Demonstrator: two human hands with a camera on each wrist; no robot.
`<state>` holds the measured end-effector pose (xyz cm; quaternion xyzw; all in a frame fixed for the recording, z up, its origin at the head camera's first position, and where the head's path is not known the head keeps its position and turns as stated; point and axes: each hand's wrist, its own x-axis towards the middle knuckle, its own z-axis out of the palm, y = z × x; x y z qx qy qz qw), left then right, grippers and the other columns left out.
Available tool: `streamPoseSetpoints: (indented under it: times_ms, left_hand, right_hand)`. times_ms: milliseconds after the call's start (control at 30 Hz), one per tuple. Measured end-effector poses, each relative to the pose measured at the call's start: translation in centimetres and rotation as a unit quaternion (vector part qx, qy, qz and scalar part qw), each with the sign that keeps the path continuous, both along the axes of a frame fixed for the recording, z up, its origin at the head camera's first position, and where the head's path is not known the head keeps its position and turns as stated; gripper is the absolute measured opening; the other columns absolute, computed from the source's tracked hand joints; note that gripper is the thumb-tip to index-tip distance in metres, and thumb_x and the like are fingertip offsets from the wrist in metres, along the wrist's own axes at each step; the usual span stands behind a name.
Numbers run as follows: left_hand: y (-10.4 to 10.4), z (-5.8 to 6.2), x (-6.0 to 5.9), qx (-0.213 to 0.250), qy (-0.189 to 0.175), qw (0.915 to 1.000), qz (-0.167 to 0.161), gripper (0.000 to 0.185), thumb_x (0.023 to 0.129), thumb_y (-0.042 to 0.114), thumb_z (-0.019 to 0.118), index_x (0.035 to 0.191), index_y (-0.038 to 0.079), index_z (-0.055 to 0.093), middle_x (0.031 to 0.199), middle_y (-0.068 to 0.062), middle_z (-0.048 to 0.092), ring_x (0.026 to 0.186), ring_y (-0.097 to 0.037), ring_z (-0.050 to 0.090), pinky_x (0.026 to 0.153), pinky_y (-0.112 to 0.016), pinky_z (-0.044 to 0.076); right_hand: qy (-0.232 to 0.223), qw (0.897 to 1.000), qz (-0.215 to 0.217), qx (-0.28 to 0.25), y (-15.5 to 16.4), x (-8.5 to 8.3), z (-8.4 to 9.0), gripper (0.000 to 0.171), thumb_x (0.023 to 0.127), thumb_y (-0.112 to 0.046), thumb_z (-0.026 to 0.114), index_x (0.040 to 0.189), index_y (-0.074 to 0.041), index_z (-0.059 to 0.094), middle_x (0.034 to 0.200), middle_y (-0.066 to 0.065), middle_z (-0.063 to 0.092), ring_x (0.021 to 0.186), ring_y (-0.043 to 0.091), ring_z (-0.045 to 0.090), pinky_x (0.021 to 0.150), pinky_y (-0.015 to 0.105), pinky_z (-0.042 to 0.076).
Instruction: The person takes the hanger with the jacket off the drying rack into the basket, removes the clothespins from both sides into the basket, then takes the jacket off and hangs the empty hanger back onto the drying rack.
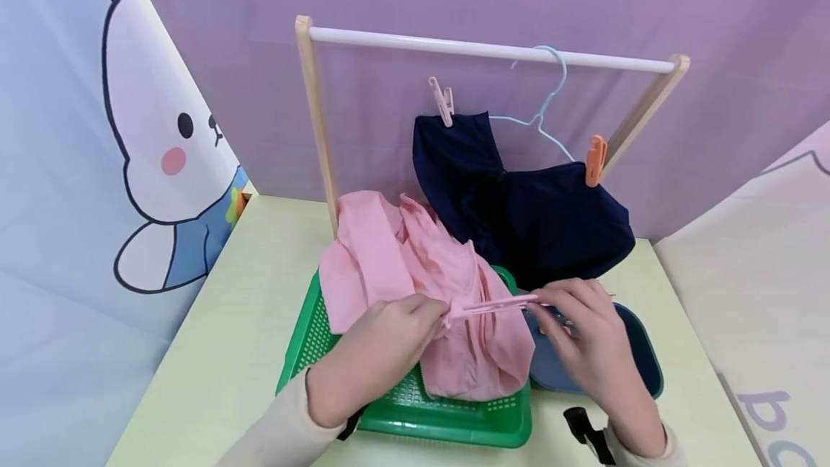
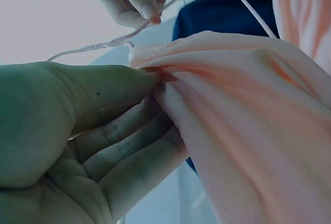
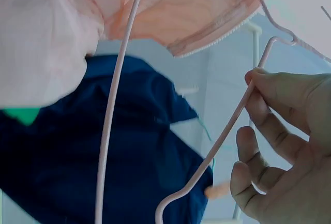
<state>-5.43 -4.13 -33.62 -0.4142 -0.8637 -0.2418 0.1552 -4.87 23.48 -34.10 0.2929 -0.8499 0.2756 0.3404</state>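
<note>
My left hand (image 1: 392,334) pinches the gathered fabric of a pink zip-up jacket (image 1: 369,258) between thumb and fingers. Much of the jacket lies over a green basket (image 1: 480,434). My right hand (image 1: 583,330) holds a thin pink clothes hanger (image 1: 499,305) by its sloping arm, thumb against fingertips. In the right wrist view, zipper teeth (image 3: 212,43) run along the jacket's edge near the hanger's (image 3: 222,136) neck. One end of the hanger is hidden by the jacket in the head view.
Behind the basket stands a wooden rack with a white rail (image 1: 415,42). Dark navy clothing (image 1: 545,215) hangs there on a light blue hanger (image 1: 551,99), with a pink clothespin (image 1: 444,103) and an orange clothespin (image 1: 595,161). A blue bin (image 1: 648,359) sits at the right.
</note>
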Motion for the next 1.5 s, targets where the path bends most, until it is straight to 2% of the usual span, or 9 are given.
streamPoseSetpoints:
  times_ms: [233,467,700,833,933,1067,1167,1300,1500]
  left_hand:
    - [1.8,0.5,0.4,-0.037,0.005,0.9993,-0.003,0.009,0.097,0.006,0.067,0.105,0.006,0.07,0.09,-0.001,0.067,0.079,-0.009,0.065,0.068,-0.021,0.056]
    - [1.2,-0.4,0.0,-0.03,0.007,0.9994,0.012,0.007,0.097,0.012,0.068,0.1,0.007,0.071,0.086,0.001,0.066,0.076,-0.009,0.063,0.066,-0.024,0.056]
    - [-1.4,-1.6,-0.5,-0.027,-0.023,0.9984,0.043,0.012,0.095,0.015,0.07,0.104,0.007,0.072,0.091,-0.001,0.067,0.078,-0.014,0.066,0.067,-0.032,0.058]
    - [-3.7,-2.1,-0.8,-0.029,-0.032,0.9951,0.089,0.015,0.091,0.014,0.074,0.104,0.006,0.073,0.093,-0.003,0.07,0.079,-0.017,0.068,0.067,-0.035,0.058]
    - [-5.7,-2.5,-0.9,-0.036,-0.056,0.9896,0.127,0.016,0.09,0.013,0.075,0.103,0.005,0.073,0.094,-0.005,0.071,0.081,-0.019,0.069,0.068,-0.037,0.058]
    - [-8.7,-3.1,-0.9,-0.05,-0.106,0.9768,0.179,0.017,0.09,0.012,0.076,0.104,0.004,0.073,0.093,-0.006,0.07,0.08,-0.02,0.068,0.07,-0.04,0.059]
    - [-10.8,-3.6,-0.8,-0.061,-0.14,0.9649,0.214,0.018,0.089,0.011,0.076,0.104,0.003,0.073,0.092,-0.008,0.07,0.078,-0.022,0.068,0.068,-0.041,0.058]
    - [-12.8,-4.5,-0.5,-0.078,-0.202,0.9454,0.243,0.019,0.089,0.012,0.077,0.102,0.0,0.071,0.09,-0.011,0.069,0.074,-0.023,0.066,0.064,-0.041,0.057]
    - [-14.1,-6.1,-0.4,-0.119,-0.314,0.905,0.261,0.023,0.091,0.021,0.075,0.098,0.0,0.07,0.084,-0.008,0.069,0.072,-0.023,0.065,0.062,-0.041,0.055]
  right_hand:
    - [0.0,0.999,-0.033,-0.004,2.0,1.0,0.5,0.044,0.101,-0.043,0.058,0.089,-0.005,0.075,0.088,0.006,0.068,0.08,0.023,0.052,0.078,0.023,0.033]
    - [-0.009,0.998,-0.067,0.001,4.2,1.7,0.8,0.048,0.102,-0.046,0.056,0.09,-0.005,0.076,0.088,0.007,0.068,0.082,0.021,0.05,0.076,0.02,0.032]
    - [0.003,0.993,-0.114,-0.004,6.9,2.3,1.8,0.055,0.1,-0.051,0.055,0.088,-0.001,0.075,0.086,0.013,0.067,0.085,0.021,0.05,0.08,0.019,0.029]
    - [0.037,0.988,-0.147,-0.013,8.2,2.8,3.0,0.06,0.099,-0.052,0.056,0.084,0.003,0.074,0.084,0.019,0.064,0.094,0.004,0.048,0.085,0.016,0.027]
    - [0.059,0.983,-0.171,-0.029,9.2,3.3,4.1,0.063,0.099,-0.053,0.057,0.082,0.007,0.072,0.088,0.002,0.067,0.102,-0.01,0.045,0.088,0.016,0.025]
    - [0.073,0.978,-0.188,-0.053,10.3,3.2,5.2,0.064,0.098,-0.051,0.06,0.083,0.011,0.068,0.103,-0.027,0.057,0.104,-0.014,0.044,0.089,0.016,0.023]
    - [0.082,0.976,-0.196,-0.047,10.6,2.4,5.4,0.055,0.098,-0.044,0.063,0.087,0.009,0.071,0.092,-0.015,0.065,0.1,-0.012,0.045,0.088,0.015,0.025]
    - [0.078,0.977,-0.198,-0.003,9.8,0.7,5.4,0.042,0.099,-0.036,0.063,0.09,0.004,0.076,0.084,0.017,0.067,0.089,-0.005,0.048,0.081,0.016,0.028]
    - [0.074,0.986,-0.145,0.036,6.2,-3.1,5.7,0.027,0.097,-0.021,0.066,0.09,0.003,0.075,0.079,0.017,0.063,0.069,0.027,0.05,0.067,0.029,0.028]
